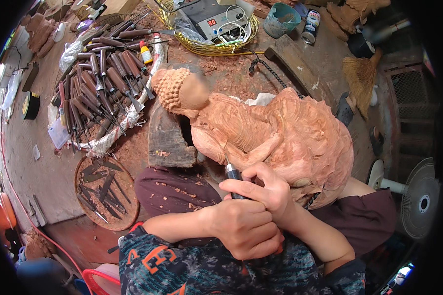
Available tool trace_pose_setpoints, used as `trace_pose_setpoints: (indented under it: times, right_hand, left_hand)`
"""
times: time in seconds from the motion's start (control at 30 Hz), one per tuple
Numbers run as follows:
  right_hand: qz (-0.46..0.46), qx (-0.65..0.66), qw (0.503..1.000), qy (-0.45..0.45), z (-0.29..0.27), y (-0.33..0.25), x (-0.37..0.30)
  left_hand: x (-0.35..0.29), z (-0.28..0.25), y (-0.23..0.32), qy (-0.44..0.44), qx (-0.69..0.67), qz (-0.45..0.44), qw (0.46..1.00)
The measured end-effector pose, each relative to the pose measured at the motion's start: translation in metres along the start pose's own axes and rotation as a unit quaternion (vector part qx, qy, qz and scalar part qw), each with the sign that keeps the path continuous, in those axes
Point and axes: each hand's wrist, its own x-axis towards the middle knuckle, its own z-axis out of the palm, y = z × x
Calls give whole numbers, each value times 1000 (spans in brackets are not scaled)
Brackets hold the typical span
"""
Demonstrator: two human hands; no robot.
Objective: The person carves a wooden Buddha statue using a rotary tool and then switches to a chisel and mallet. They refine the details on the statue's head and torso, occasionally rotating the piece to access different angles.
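So the closest thing is the dark patterned shirt (177, 260), and right in front of it both hands are on one tool. Left hand (248, 227) is curled into a fist, looks like it's round the back end of a black-handled carving tool (233, 174), though the fingers hide most of that part. Right hand (266, 189) is just above and touching it, thumb and fingers pinching the handle below its silver collar. The thin tip is up against the arm of a reddish-brown carved figure (261, 135), which lies on its back across the lap, knobbly curled hair to the left, bulky base to the right. Maroon trousers (182, 189) underneath have chips all over them. Off to the left there's a round tray (128, 179) with a scatter of loose blades (106, 187), and by the figure's shoulder a chunky dark wooden block (167, 140). A white fan (423, 201) stands over on the right. Further out, a big heap of wood-handled chisels (117, 81) has a little yellow bottle (146, 54) beside it, a straw broom (359, 76) is at far right, and at the back a control box (219, 22) sits in a yellow basket (202, 48), with a green tub (280, 22) and a spray can (310, 27) nearby.
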Motion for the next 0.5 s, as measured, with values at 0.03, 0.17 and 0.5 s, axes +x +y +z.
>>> trace_pose_setpoints:
  times: [0.03, 0.17, 0.5]
  right_hand:
    - [2, 6, 1000, 0, 0, 1, 1]
    - [-8, 13, 1000, 1, -1, 3, 2]
    - [18, 41, 999, -9, -4, 3, 1]
  left_hand:
    - [1, -1, -1, 1, -2, -6, 1000]
    - [3, 1, -1, 2, -16, -19, 1000]
    - [5, 1, -4, -11, -20, -35, 999]
